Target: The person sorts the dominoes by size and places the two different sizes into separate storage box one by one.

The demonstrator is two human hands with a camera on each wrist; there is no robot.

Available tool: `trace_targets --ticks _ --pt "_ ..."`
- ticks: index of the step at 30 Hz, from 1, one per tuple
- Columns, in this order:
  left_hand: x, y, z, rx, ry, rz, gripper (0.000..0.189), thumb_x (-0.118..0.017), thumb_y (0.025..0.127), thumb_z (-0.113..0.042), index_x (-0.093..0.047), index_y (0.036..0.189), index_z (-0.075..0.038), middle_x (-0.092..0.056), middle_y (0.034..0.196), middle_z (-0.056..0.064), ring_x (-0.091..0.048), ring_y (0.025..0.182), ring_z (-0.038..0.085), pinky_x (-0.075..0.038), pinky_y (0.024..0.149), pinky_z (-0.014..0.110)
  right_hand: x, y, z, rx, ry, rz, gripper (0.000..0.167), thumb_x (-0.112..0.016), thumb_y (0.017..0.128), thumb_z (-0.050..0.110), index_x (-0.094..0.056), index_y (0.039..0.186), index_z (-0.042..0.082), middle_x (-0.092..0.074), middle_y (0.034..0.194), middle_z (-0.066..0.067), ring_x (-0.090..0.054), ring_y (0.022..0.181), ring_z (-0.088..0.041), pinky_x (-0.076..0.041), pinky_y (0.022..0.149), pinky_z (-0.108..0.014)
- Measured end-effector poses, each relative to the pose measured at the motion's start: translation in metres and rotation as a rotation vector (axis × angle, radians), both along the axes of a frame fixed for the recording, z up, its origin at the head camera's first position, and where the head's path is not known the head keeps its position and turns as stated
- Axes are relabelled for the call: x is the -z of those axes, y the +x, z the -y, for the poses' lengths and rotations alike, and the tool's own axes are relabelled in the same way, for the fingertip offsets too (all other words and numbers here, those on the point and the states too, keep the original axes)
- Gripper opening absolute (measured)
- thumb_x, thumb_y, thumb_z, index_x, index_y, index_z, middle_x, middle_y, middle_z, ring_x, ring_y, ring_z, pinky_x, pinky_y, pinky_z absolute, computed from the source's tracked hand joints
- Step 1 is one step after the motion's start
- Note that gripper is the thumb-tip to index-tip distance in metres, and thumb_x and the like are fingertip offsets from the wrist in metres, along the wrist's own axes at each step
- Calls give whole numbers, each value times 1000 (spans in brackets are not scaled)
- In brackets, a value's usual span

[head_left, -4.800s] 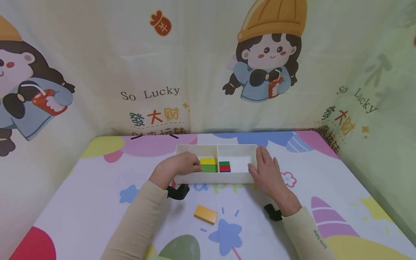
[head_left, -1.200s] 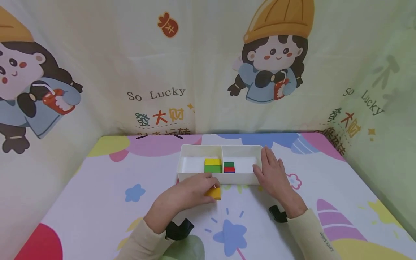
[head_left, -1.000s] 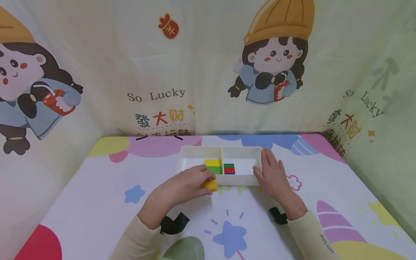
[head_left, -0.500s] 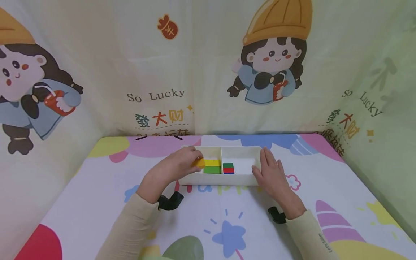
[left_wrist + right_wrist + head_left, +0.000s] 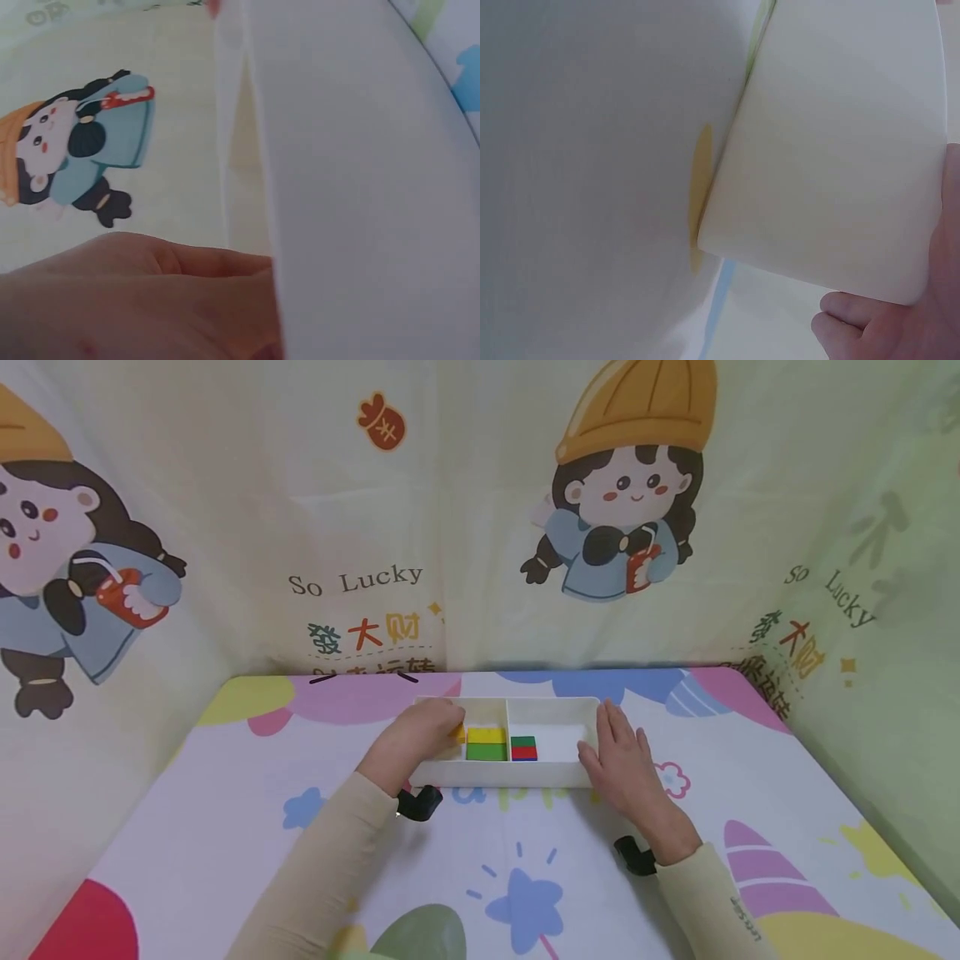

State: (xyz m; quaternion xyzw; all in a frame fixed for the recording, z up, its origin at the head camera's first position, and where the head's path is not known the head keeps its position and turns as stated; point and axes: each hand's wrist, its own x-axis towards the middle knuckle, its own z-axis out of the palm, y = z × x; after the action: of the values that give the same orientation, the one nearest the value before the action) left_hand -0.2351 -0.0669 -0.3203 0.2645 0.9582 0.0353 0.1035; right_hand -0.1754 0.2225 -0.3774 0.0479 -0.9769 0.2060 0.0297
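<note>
In the head view a white two-compartment box (image 5: 510, 774) stands toward the back of the table. My left hand (image 5: 417, 737) reaches into its left compartment and pinches an orange-yellow block (image 5: 458, 734), mostly hidden by the fingers. Right of that block, against the divider, lie a yellow block (image 5: 486, 735) and a light green block (image 5: 486, 752). The right compartment has small green (image 5: 522, 742) and red (image 5: 523, 752) blocks, with a thin blue edge below. With straight fingers, my right hand (image 5: 630, 768) rests against the box's right end. The left wrist view shows the box wall (image 5: 360, 180) hiding my left fingertips.
The table bears a colourful printed cover (image 5: 420, 868). Behind and beside it hangs a cream cloth (image 5: 480, 527) with cartoon prints. Black wrist mounts (image 5: 420, 803) sit under both wrists.
Earlier the orange-yellow block lay on the table before the box. My left hand picked it up, carried it over the front wall and lowered it into the left compartment. My right hand stayed at the end.
</note>
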Motion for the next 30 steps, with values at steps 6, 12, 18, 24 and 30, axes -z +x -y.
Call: trace_targets --ticks 6,12,18,24,30 --pt "11 -6 -3 -2 -79 23 12 -73 88 -13 -67 93 -4 -61 85 7 -52 80 22 -51 80 31 0 0 4 -7 -25 15 72 -41 102 31 -11 156 -6 -8 165 -23 -8 152 -42 -6 120 -66" --pt "16 -7 0 -20 12 176 11 -69 93 -17 -66 95 -6 -57 83 4 -51 82 18 -49 79 29 -1 0 6 -6 -12 11 71 -41 103 30 -11 156 -6 -8 165 -24 -8 152 -43 -7 120 -66" --pt "16 -4 3 -71 122 269 16 -62 98 -20 -71 103 -8 -58 87 3 -53 85 18 -50 77 29 -1 -1 4 -6 -10 9 71 -40 103 30 -11 156 -7 -8 165 -25 -9 152 -43 -7 120 -66" --pt "15 2 -2 -92 101 316 32 -52 102 -36 -69 106 -8 -56 93 6 -54 92 19 -47 85 34 0 -3 0 -5 0 6 70 -40 103 31 -11 155 -8 -9 164 -25 -9 152 -43 -7 119 -67" --pt "14 9 -6 -172 111 383 45 -48 102 -47 -67 120 -10 -55 113 11 -51 105 24 -46 95 40 1 -5 -3 -14 -16 -5 70 -39 103 31 -12 155 -9 -9 164 -26 -10 152 -43 -8 119 -67"
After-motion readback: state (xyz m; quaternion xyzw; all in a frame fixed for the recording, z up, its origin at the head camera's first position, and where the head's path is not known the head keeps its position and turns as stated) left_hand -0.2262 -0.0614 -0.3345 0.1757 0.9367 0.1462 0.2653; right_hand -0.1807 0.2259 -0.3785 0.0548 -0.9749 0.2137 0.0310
